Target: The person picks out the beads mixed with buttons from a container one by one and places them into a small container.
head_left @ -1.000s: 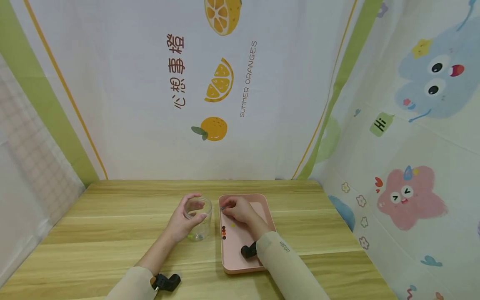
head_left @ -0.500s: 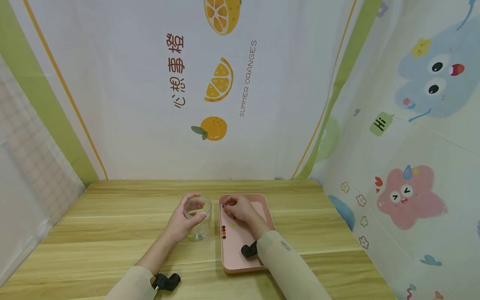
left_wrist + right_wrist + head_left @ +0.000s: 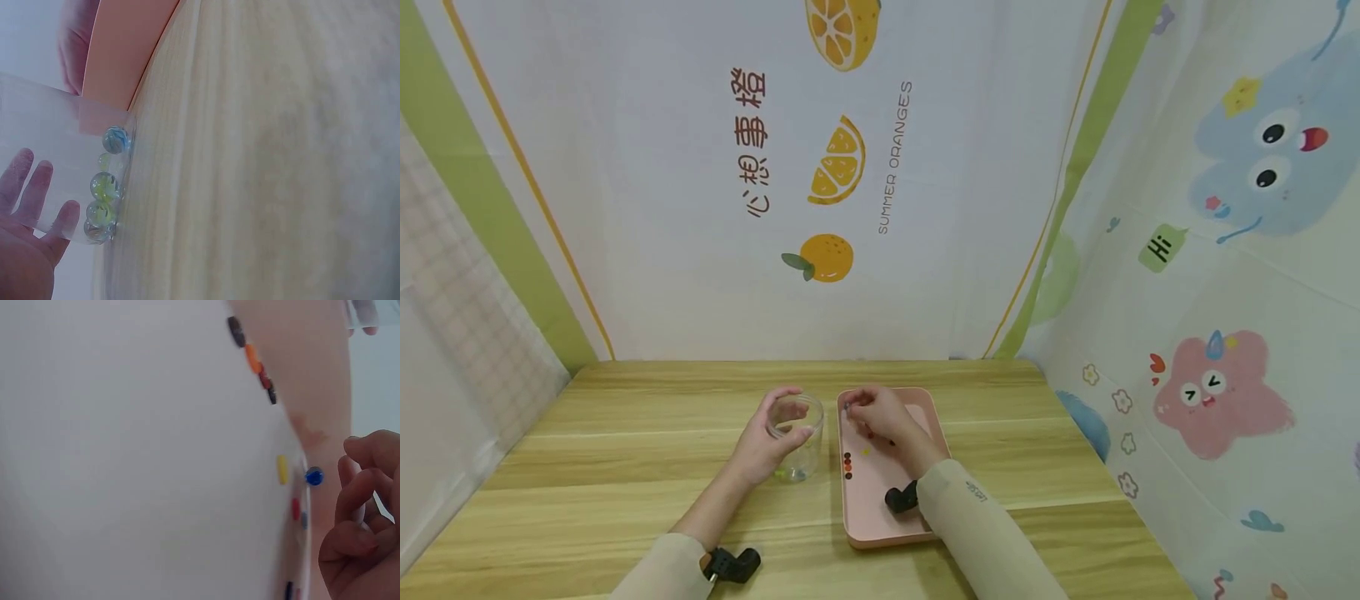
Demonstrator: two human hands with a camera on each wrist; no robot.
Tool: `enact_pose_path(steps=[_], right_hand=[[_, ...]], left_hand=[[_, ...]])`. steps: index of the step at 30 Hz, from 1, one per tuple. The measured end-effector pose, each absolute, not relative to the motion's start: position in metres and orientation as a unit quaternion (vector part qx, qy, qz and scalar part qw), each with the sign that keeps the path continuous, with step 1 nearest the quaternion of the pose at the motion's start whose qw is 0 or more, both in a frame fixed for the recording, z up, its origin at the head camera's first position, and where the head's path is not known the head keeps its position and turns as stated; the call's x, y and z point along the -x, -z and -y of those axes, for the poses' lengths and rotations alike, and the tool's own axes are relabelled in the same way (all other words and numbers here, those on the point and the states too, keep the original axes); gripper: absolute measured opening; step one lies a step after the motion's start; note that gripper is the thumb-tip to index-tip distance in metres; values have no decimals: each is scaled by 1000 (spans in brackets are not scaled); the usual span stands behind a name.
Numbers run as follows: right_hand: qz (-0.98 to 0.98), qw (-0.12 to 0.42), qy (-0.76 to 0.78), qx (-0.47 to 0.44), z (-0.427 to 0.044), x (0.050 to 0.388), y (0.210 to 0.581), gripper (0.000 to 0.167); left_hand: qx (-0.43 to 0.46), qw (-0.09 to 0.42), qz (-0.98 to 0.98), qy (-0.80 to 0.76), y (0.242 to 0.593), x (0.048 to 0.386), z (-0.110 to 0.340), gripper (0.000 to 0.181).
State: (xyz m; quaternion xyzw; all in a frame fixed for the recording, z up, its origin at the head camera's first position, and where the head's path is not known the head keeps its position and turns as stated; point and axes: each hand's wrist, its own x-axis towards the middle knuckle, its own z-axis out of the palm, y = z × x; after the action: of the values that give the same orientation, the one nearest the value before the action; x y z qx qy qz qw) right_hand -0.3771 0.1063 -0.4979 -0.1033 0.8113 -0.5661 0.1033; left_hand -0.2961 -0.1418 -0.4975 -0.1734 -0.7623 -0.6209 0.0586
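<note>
My left hand (image 3: 763,440) holds a clear jar (image 3: 808,457) upright on the table, thumb and fingers around its rim. Inside, at the bottom, lie several glass marbles (image 3: 104,186), some with yellow swirls and one with blue. To the right, my right hand (image 3: 883,415) reaches into a pink tray (image 3: 880,543) near its far left corner, fingers bent. Close to those fingertips is a blue marble (image 3: 314,476); the right wrist view shows a small gap between it and the fingers. Nothing gripped is visible in that hand.
Dark and orange flat round pieces (image 3: 847,466) line the tray's left side. A yellow piece (image 3: 865,452) lies farther in, and red and dark ones are partly under the right hand. Wood-grain table (image 3: 625,467) surrounds both containers; printed curtains (image 3: 670,250) stand behind.
My right hand has shifted slightly away from me, and the bluish marble by its fingertips has moved the same way along the tray's left side. The left hand and jar stay put.
</note>
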Motion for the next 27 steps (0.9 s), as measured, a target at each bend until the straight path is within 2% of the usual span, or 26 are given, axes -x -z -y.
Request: enact_pose_path(steps=[12,27], right_hand=[[-824,89,546,119,-119,373,476,17],[-827,43,539,155,-129,367,455,22]], left_hand=[[177,54,761,622,498,297,143,69],[178,60,758,624,498,296,143,65]])
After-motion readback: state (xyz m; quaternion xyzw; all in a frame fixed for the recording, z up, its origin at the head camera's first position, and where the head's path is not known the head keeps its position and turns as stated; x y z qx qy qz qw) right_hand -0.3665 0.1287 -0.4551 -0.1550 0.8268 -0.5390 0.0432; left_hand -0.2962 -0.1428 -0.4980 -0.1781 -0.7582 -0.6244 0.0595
